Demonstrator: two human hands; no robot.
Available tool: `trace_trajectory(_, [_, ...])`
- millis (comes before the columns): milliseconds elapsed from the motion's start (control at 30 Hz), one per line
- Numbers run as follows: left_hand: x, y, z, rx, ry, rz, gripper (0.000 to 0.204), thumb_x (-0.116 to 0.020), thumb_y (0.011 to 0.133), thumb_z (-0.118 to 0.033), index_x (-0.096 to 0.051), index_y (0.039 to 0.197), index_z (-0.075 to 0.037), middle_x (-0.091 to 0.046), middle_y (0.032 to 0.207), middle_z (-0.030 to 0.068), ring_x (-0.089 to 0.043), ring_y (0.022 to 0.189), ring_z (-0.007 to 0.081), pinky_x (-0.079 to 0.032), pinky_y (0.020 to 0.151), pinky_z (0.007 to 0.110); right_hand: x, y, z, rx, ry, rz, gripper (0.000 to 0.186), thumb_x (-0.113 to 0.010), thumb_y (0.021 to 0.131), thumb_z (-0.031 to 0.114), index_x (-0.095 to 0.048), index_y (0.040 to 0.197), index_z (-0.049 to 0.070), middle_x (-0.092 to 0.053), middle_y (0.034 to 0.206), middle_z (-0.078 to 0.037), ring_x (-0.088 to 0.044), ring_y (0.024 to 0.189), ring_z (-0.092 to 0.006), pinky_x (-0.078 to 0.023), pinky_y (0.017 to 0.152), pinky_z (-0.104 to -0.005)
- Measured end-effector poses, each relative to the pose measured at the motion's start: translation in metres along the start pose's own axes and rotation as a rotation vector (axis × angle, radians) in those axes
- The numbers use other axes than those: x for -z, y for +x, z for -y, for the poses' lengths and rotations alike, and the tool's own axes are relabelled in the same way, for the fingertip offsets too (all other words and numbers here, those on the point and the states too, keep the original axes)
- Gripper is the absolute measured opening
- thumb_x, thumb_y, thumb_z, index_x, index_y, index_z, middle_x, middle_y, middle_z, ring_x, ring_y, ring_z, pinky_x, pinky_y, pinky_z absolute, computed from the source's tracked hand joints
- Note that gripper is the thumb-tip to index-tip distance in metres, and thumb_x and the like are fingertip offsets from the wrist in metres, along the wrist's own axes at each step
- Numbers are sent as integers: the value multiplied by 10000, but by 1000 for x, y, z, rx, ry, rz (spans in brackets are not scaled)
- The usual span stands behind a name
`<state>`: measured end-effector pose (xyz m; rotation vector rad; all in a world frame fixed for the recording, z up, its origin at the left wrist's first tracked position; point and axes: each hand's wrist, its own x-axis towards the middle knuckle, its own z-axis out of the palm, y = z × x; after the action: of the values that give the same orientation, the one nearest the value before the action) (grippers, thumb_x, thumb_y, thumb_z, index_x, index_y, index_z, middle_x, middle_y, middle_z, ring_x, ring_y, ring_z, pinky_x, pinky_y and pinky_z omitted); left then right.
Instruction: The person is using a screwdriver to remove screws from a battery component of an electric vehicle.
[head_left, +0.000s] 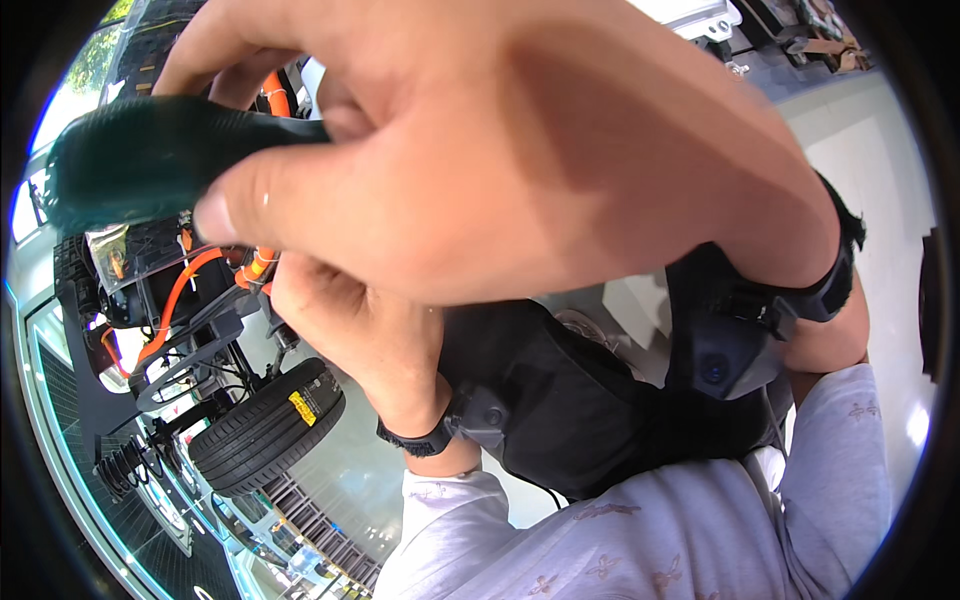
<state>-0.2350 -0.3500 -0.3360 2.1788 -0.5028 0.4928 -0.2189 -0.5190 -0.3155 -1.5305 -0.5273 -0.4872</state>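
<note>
My right hand fills the upper middle, very near the camera. Its thumb and fingers are closed around a dark green, rounded, ridged tool handle that points left and is slightly blurred. Whatever the handle belongs to is hidden by the hand. Below and partly behind, my left hand reaches towards orange cables on a vehicle chassis. Its fingers are covered by the right hand, so their grip does not show. Clear plastic sheeting lies over dark parts just under the green handle.
A black tyre with a yellow label sits below the chassis, beside a coil spring. Black straps with small devices circle both wrists. A black bag-like item lies against my body. Metal parts stand at the upper right.
</note>
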Motion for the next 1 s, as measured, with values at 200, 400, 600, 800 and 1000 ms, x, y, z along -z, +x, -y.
trace_trajectory(200, [-2,3,-3,219,-181,-21,214,-701,814,-74,-587,903,84,-651,825,75,-561,740,73,-439,637,222,-31,33,-4,1,-8,-5,343,-746,730,149,-642,1034,32,-686,820,-141,-674,715,-301,-521,634,-364])
trace_trajectory(400, [-3,-1,1,110,-119,-11,164,-687,812,-52,-582,852,68,-624,744,42,-536,723,69,-426,631,234,-19,22,-9,5,0,-5,344,-749,727,149,-642,1033,34,-687,822,-139,-674,711,-299,-521,631,-363])
trace_trajectory(600, [0,0,-1,98,-106,-20,145,-677,816,-44,-578,794,60,-603,670,16,-519,662,63,-412,586,236,-20,22,-9,6,-3,-9,345,-752,724,148,-641,1032,36,-687,823,-137,-674,707,-297,-521,628,-362])
trace_trajectory(800, [1,1,3,121,-154,-42,183,-700,820,-85,-598,832,66,-629,716,19,-544,693,53,-420,615,210,-10,-1,1,13,6,-10,347,-754,722,147,-641,1031,38,-688,825,-135,-674,704,-294,-521,625,-361])
trace_trajectory(1000, [-5,1,-4,141,-94,-35,260,-716,816,-99,-575,954,70,-637,805,60,-546,796,62,-428,710,210,-30,29,5,6,-45,-24,348,-757,719,147,-641,1030,40,-689,826,-132,-674,700,-292,-521,622,-360])
